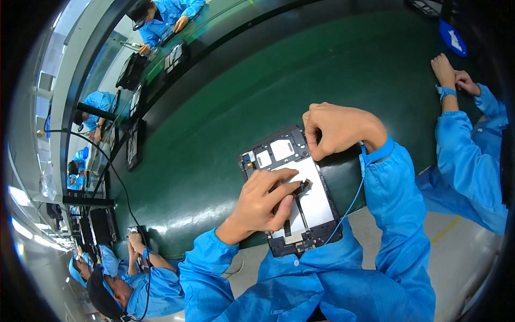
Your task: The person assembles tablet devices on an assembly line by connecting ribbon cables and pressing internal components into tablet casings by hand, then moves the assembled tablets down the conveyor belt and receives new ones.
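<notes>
An opened tablet (314, 199) with a black frame and a large white-silver inner panel lies tilted at the table's near edge, in front of my body. Over its left side reaches my left hand (258, 203), fingers spread and thumb apart, with fingertips at the raised end of a black flex cable (304, 185). My right hand (339, 129) is closed in a pinch at the tablet's upper right edge. Whatever lies between those fingertips is hidden. A blue wrist strap (379, 152) with a thin cord circles my right wrist.
The green tabletop (230, 123) stretches ahead. A co-worker's hands (449, 75) rest at the right, near a blue object (453, 38). More people in blue sit along the left, where dark devices (136, 145) stand in a row. A black cable (115, 172) hangs at left.
</notes>
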Demonstrator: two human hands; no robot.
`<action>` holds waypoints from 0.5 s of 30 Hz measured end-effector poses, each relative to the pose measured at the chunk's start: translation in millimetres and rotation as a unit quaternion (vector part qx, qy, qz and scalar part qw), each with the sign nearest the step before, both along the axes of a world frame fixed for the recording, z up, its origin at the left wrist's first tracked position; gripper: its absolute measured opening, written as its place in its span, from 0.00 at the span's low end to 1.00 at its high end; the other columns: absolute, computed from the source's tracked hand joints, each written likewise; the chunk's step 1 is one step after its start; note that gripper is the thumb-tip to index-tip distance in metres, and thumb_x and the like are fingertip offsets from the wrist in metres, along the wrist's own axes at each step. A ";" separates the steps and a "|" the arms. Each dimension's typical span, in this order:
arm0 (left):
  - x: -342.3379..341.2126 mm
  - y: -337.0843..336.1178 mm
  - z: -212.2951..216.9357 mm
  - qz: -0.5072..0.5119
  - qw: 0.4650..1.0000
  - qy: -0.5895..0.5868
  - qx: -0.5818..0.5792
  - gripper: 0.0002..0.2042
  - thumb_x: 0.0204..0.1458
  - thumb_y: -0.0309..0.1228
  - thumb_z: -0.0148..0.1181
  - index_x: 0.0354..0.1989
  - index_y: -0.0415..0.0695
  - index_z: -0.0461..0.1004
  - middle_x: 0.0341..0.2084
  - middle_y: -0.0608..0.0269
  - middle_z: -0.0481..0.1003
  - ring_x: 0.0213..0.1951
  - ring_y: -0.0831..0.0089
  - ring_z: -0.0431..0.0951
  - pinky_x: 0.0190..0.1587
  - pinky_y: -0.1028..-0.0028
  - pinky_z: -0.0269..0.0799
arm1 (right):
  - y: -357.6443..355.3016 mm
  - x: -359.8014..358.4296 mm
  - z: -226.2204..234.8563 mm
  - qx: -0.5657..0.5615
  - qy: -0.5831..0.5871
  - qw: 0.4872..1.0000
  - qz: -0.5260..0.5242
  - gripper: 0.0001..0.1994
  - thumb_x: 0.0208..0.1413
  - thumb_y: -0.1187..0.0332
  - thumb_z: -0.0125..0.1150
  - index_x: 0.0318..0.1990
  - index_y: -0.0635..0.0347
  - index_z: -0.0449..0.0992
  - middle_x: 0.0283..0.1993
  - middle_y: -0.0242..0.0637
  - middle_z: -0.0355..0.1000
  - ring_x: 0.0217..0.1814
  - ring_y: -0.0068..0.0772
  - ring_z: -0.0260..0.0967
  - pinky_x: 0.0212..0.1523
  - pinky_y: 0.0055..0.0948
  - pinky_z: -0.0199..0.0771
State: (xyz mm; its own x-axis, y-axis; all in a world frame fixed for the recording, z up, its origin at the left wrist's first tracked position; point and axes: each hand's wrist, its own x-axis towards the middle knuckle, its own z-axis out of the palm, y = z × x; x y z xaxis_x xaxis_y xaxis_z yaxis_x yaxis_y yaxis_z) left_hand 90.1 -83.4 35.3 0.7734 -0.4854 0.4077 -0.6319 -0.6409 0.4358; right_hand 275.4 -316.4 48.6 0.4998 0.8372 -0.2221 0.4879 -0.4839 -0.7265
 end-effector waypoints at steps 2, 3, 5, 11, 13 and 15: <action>0.7 -5.4 1.7 0.003 1.000 0.010 0.029 0.13 0.55 0.29 0.67 0.48 0.41 0.87 0.57 0.51 0.83 0.38 0.59 0.79 0.45 0.61 0.74 | 0.5 -0.2 0.7 0.016 -0.009 1.000 0.006 0.09 0.39 0.67 0.77 0.27 0.63 0.89 0.36 0.43 0.80 0.43 0.46 0.79 0.42 0.42 0.79; 2.0 -8.4 0.5 0.005 0.999 0.004 0.041 0.14 0.55 0.28 0.66 0.48 0.41 0.87 0.59 0.50 0.82 0.39 0.59 0.79 0.45 0.61 0.73 | -1.4 -0.4 0.2 0.012 -0.010 1.000 0.002 0.09 0.39 0.67 0.77 0.27 0.63 0.89 0.36 0.43 0.80 0.43 0.46 0.79 0.42 0.42 0.79; 3.5 -12.4 -0.7 0.001 0.999 -0.003 0.048 0.14 0.54 0.28 0.65 0.48 0.41 0.87 0.61 0.50 0.82 0.40 0.58 0.80 0.44 0.61 0.72 | -4.0 -0.7 -0.8 0.029 -0.018 0.999 0.000 0.09 0.39 0.66 0.76 0.27 0.63 0.89 0.33 0.45 0.82 0.40 0.46 0.81 0.42 0.42 0.80; 5.2 -15.9 -3.1 0.015 0.997 -0.029 0.072 0.18 0.54 0.30 0.68 0.54 0.42 0.86 0.60 0.49 0.81 0.40 0.57 0.79 0.45 0.60 0.72 | 4.5 4.9 -14.9 0.047 -0.048 0.997 0.030 0.10 0.39 0.65 0.77 0.27 0.64 0.89 0.28 0.47 0.85 0.33 0.46 0.84 0.39 0.40 0.83; 4.5 -18.8 0.8 0.024 0.995 -0.037 0.084 0.18 0.52 0.29 0.69 0.53 0.42 0.86 0.60 0.50 0.81 0.38 0.59 0.78 0.43 0.60 0.71 | 5.2 1.6 -6.0 0.034 -0.045 0.998 0.019 0.11 0.39 0.64 0.77 0.28 0.64 0.90 0.29 0.47 0.85 0.34 0.46 0.85 0.40 0.40 0.84; 5.0 -22.9 2.8 0.034 0.994 -0.035 0.094 0.18 0.52 0.29 0.69 0.53 0.42 0.85 0.60 0.50 0.81 0.38 0.58 0.78 0.43 0.61 0.71 | 4.3 0.4 1.0 0.025 -0.040 0.999 0.013 0.12 0.39 0.64 0.77 0.28 0.64 0.90 0.28 0.47 0.85 0.34 0.45 0.85 0.39 0.40 0.84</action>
